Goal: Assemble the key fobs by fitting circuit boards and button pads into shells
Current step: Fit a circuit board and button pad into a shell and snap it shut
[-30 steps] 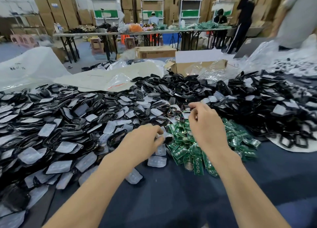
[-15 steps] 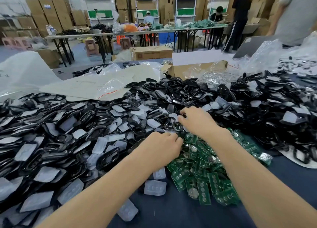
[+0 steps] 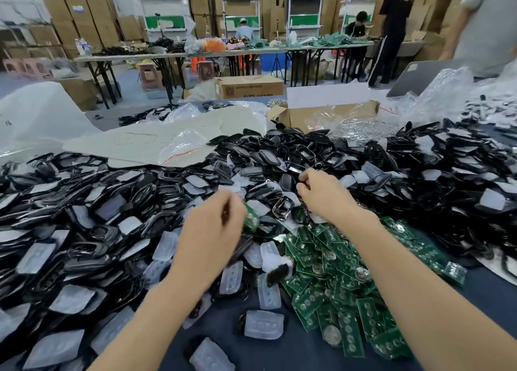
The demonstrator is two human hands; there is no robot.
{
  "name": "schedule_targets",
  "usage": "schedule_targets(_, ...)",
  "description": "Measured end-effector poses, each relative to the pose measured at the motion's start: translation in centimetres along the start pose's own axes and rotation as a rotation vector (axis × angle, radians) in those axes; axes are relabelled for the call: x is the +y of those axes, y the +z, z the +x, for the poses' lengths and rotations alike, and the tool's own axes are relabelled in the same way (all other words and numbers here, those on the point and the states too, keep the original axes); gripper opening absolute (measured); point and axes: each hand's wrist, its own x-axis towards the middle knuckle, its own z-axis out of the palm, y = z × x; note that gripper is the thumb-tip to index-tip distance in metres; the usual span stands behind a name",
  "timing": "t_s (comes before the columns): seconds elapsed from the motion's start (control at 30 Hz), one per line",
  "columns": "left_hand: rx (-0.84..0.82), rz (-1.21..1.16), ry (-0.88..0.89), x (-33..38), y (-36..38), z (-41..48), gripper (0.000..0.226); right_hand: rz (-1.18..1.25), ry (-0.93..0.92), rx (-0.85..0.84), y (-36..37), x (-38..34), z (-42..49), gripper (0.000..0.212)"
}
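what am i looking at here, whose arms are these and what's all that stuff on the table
There is no machine here. A person wears one wide-angle camera on the head, so every picture looks forward and down at their own two bare arms. They are putting key fobs together.

On the dark table lie a big heap of black shells, clear button pads scattered toward the front, and a pile of circuit boards on the right.

The left hand seems to pinch one green board, though it is blurred. The right hand is over the shells with curled fingers. I cannot tell whether it holds anything.
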Motion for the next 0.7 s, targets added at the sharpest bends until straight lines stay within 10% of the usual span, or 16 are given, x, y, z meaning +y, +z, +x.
schedule_targets(0.4, 0.307, -0.914, -0.591, -3.6, -4.2, 0.4, 0.031, 0.051, -0.098, -0.396, 0.8, -4.2, 3.8, 0.047)
schedule_targets(0.7, 0.295, -1.316, -0.734, -6.2, -4.1, 0.2, 0.010, 0.007, -0.042, 0.083, 2.0, -4.9, 8.6, 0.049)
